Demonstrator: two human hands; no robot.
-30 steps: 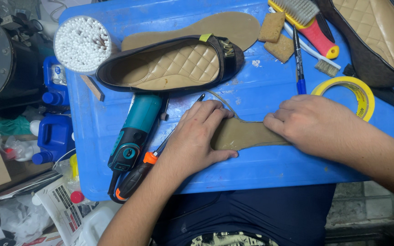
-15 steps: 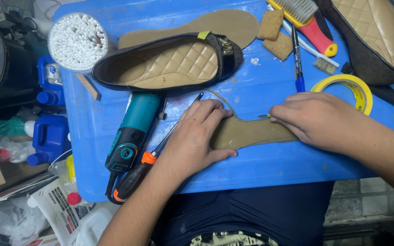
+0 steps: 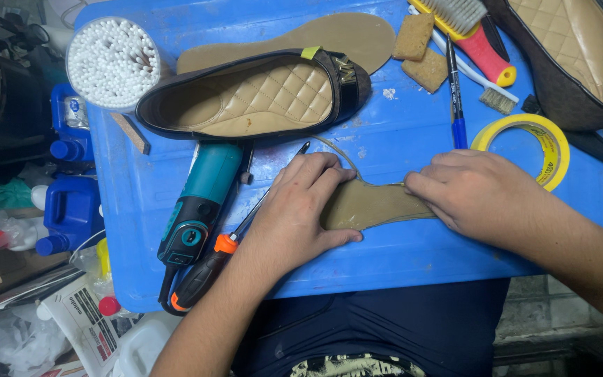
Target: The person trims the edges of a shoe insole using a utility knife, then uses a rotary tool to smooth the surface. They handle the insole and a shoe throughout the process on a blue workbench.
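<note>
Shifted slightly toward the left hand since the earlier frames: right hand (image 3: 486, 199), fingertips now at the narrow waist of the tan insole piece (image 3: 371, 206); left hand (image 3: 298, 209) and insole piece otherwise unchanged in place.

Head view. Insole piece lying flat on the blue plastic desk (image 3: 413, 146), near its front edge, between the two hands. Left hand spread palm-down, fingers extended, pressing one end of the piece; nothing enclosed in a grasp. Right hand curled palm-down over the other end, fingertips touching the edge of the piece; whether anything is pinched beneath the fingers cannot be told. Thin curved trimming (image 3: 340, 150) arcing from the edge of the piece just above the left fingers.

Just left of the left hand: screwdriver with orange-and-black handle (image 3: 207, 269), shaft running up toward the shoe. Beside it, teal power tool (image 3: 200, 202), lying lengthwise. Behind both hands: black flat shoe with quilted tan lining (image 3: 256, 98), resting on a full tan insole (image 3: 329, 35). Left rear corner: round tub of cotton swabs (image 3: 112, 63). Rear right: two tan sponge blocks (image 3: 420, 52), blue pen (image 3: 455, 91), brush with yellow-and-red handle (image 3: 472, 31), roll of yellow tape (image 3: 528, 146) near the right hand. Second shoe with quilted lining (image 3: 574, 56) at the right rear edge. Blue bottles (image 3: 71, 209) off the desk at left.
</note>
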